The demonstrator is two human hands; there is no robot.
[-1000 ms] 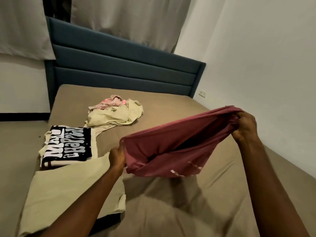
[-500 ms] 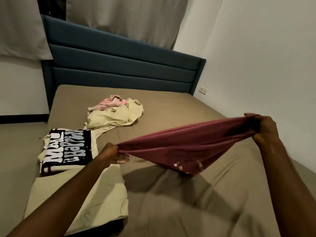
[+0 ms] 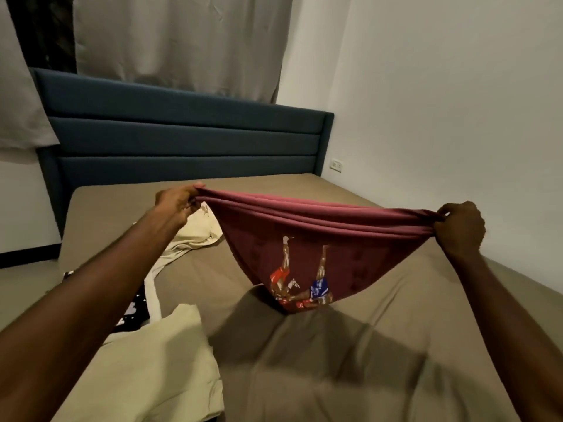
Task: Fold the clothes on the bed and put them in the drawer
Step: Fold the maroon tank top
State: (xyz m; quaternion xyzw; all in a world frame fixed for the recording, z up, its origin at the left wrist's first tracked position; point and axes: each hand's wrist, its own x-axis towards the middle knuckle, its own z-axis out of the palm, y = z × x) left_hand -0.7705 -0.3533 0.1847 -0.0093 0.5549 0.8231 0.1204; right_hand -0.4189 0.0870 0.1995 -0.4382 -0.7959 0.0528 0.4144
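Note:
A maroon T-shirt (image 3: 310,242) with a printed picture of two figures hangs stretched in the air above the bed (image 3: 335,360). My left hand (image 3: 176,202) pinches its left end and my right hand (image 3: 460,228) pinches its right end. The shirt sags between them, its lowest part just above the brown sheet. A cream garment (image 3: 195,233) lies crumpled behind my left arm. Partly hidden by that arm is a folded black-and-white printed shirt (image 3: 137,312). A folded pale yellow-green garment (image 3: 152,367) lies at the near left of the bed.
A dark blue padded headboard (image 3: 182,138) stands at the far end, with grey curtains (image 3: 182,41) above it. A white wall (image 3: 457,117) with a socket (image 3: 336,164) runs along the bed's right side. Floor shows to the left of the bed.
Both hands rose and moved apart with the maroon shirt, pulling it taut. The printed picture now faces me. The view tilted up and closer to the headboard.

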